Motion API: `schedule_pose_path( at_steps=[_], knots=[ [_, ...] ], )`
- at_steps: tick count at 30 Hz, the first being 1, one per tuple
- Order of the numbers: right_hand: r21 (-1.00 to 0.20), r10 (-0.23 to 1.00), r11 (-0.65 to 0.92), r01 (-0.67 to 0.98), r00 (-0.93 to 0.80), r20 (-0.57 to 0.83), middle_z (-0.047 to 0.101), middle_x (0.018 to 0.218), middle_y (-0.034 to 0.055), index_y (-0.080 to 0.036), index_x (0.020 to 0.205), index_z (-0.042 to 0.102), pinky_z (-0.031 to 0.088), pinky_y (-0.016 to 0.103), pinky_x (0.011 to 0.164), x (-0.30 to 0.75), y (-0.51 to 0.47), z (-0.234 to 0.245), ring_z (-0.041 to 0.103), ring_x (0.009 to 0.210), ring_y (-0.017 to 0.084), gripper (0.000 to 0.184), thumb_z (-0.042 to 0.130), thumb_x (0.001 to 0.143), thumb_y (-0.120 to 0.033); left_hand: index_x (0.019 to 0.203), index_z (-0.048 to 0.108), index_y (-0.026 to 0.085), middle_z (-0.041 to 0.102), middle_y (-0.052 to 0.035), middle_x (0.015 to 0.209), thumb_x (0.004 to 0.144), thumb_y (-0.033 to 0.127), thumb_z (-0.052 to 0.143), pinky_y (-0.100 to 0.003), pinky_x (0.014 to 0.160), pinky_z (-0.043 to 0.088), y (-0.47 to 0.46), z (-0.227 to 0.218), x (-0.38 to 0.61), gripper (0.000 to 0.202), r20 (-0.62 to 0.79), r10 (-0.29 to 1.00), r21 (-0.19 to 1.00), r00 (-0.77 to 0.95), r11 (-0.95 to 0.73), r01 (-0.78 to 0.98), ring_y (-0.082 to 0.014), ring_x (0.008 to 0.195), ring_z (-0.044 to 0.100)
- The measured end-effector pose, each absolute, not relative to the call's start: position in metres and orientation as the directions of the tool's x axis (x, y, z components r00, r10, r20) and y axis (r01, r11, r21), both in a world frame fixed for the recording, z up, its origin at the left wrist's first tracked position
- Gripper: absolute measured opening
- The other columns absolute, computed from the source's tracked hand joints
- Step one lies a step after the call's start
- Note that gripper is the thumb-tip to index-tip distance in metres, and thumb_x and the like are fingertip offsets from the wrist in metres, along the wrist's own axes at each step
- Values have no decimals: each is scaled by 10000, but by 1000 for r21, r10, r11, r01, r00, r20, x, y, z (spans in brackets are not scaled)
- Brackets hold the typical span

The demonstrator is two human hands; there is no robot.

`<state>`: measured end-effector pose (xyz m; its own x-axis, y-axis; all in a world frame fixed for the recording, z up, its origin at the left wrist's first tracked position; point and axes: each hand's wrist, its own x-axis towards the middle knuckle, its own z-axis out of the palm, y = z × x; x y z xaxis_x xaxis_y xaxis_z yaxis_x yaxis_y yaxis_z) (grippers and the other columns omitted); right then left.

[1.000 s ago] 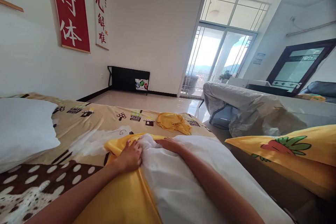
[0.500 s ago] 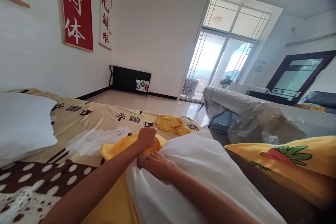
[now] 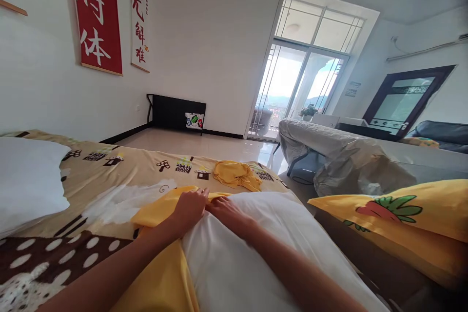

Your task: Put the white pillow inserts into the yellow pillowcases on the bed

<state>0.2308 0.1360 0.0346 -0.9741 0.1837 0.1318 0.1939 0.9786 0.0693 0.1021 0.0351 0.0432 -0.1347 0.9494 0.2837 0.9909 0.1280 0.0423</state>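
Closest to me on the feed, a white pillow lies at the bottom of the view with a loose yellow cloth along its left side. At their far end, my left hand is clenched on the yellow cloth. My right hand sits just beside it with fingers bent at the cloth's edge, over the pillow; I can't tell whether it grips. To my right I see a yellow pillow with a carrot print, to my left another white pillow. Beyond my hands, a crumpled yellow bundle rests on the patterned beige sheet. Farther off stand plastic-covered furniture and, against the wall, a black panel.
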Motion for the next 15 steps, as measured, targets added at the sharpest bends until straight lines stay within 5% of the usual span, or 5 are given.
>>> schedule_pose_path(
  at_steps=[2,6,10,15],
  knots=[
    [-54,169,985,166,-984,55,633,1171,42,-286,1251,563,381,302,963,261,155,53,550,1098,181,387,498,889,-406,925,569,148,674,-137,861,795,85,387,-358,622,448,24,39,92,232,246,955,86,-167,150,985,-299,790,658],
    [-159,507,850,502,-862,-11,463,1404,75,-276,1393,416,300,415,1048,312,188,68,432,1258,279,726,600,757,-574,834,545,193,681,-80,790,803,176,416,-313,602,428,12,31,90,134,177,971,187,-160,126,974,-253,739,652],
    [-129,582,803,581,-812,-36,642,1170,109,-228,1275,547,413,384,893,314,167,50,582,1064,278,519,514,827,-490,887,550,191,682,-96,869,807,204,415,-308,639,433,27,26,95,158,165,971,269,-174,126,955,-244,793,647],
    [91,521,846,525,-851,67,697,925,103,-240,1046,638,423,350,729,290,101,55,642,861,267,292,440,860,-344,944,603,157,675,-154,971,841,244,408,-318,727,446,70,27,97,238,130,968,385,-215,151,911,-265,923,631]
  ],
)
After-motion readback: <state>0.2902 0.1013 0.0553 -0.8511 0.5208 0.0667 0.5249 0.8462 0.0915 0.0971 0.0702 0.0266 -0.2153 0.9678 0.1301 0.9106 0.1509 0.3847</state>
